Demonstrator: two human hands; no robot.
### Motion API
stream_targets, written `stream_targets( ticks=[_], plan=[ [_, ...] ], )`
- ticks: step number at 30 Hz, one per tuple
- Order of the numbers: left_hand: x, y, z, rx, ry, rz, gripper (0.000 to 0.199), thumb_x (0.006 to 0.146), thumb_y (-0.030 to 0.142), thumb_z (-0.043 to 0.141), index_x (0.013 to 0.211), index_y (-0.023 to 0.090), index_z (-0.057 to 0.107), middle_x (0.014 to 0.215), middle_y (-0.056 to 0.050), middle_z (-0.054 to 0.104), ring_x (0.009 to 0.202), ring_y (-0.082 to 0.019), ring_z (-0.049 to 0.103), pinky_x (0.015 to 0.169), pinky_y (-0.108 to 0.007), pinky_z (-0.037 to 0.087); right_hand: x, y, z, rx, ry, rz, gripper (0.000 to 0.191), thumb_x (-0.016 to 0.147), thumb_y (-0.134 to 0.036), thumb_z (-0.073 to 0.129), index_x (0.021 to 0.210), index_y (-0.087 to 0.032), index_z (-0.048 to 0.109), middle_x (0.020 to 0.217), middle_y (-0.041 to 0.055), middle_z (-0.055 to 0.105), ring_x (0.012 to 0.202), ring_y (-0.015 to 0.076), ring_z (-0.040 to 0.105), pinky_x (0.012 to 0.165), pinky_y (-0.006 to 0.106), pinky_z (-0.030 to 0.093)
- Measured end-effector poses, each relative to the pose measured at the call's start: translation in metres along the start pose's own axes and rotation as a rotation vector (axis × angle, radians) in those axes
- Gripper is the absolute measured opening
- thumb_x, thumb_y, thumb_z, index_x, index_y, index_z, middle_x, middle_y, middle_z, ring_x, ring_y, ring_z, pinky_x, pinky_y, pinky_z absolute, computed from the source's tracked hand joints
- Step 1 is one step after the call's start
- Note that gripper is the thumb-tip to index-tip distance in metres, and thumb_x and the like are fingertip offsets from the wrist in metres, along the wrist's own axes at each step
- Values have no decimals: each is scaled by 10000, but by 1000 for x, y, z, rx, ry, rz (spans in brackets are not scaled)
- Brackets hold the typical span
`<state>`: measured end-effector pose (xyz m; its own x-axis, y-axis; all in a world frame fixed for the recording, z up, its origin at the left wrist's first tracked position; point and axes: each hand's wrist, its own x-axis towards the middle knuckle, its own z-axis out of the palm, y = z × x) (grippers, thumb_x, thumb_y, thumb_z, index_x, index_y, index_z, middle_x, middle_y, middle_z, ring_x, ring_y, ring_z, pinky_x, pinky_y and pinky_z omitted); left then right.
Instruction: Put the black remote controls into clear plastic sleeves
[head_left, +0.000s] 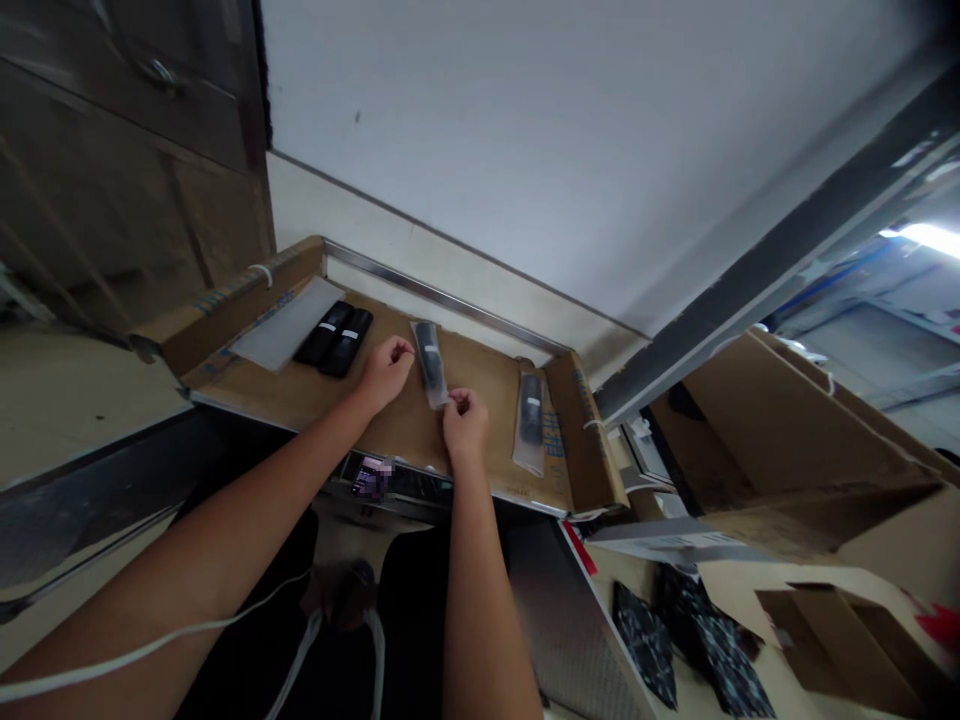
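In front of me lies a clear plastic sleeve (438,397) with a slim black oblong piece (430,352) inside, a white label across its middle. My right hand (466,424) pinches the sleeve's near end between thumb and fingers. Just left of the sleeve, my left hand (388,372) has its fingers curled together; whether anything is between them is hidden. Two bare black oblong pieces (335,338) with white labels lie side by side on the left, beside a stack of flat translucent sleeves (289,325). Another sleeved black piece (530,415) rests at the right.
A cardboard-lined tray (409,430) with raised cardboard ends forms the work surface against a pale wall. A phone with a lit screen (373,476) sits at its front edge. Cardboard boxes (795,430) and dark patterned bags (705,640) are at the right. A white cable (150,640) crosses my left forearm.
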<state>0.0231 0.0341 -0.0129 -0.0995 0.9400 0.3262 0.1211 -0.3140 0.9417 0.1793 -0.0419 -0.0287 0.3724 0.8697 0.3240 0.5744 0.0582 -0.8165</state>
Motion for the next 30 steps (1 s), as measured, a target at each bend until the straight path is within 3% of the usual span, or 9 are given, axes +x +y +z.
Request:
stream_targets(
  ticks=[8,13,17,21,24,27,30],
  plan=[
    [0,-1,1,28,-17,-24,59,776,210,535,769,181,586,669,23,562,631,-136,513,614,-260,379,-16,-19,-22,-78,44,107,149,729,-244,559,795,-179,677,727,12,672,665,163,599,655,251,412],
    [1,-2,1,31,-27,1,52,758,196,538,759,179,587,691,14,583,652,-142,527,643,-267,396,-34,-15,-36,-181,105,123,137,750,-264,522,711,-200,637,667,1,633,650,175,570,651,265,379],
    [1,-3,3,55,-63,19,52,750,184,536,754,181,588,656,25,557,615,-136,500,618,-267,378,-20,-8,-39,-128,129,197,196,818,-308,479,730,-196,613,685,12,634,674,184,580,646,264,393],
    [2,-3,4,58,-73,19,52,757,188,535,749,181,586,642,28,555,610,-134,502,607,-263,375,23,-16,-21,-264,93,78,152,830,-302,547,876,-174,615,856,62,673,802,206,609,748,284,433],
    [3,-3,4,45,-49,14,51,750,186,539,746,179,589,654,26,565,622,-133,511,615,-260,384,43,-31,3,-419,-70,-68,256,830,-346,618,1003,-159,602,1030,113,656,972,237,596,860,318,445],
    [5,-5,3,20,-35,-1,49,741,182,542,747,178,590,668,25,580,623,-129,516,622,-256,393,44,-45,26,-593,-203,-153,332,856,-395,613,1097,-172,558,1123,136,605,1029,262,580,874,362,460],
    [7,-7,3,5,-29,8,48,739,187,542,744,178,589,679,23,588,632,-129,519,626,-255,393,38,-52,38,-724,-194,-173,351,903,-409,551,1160,-174,511,1162,162,560,1040,285,578,836,387,478]
  ],
)
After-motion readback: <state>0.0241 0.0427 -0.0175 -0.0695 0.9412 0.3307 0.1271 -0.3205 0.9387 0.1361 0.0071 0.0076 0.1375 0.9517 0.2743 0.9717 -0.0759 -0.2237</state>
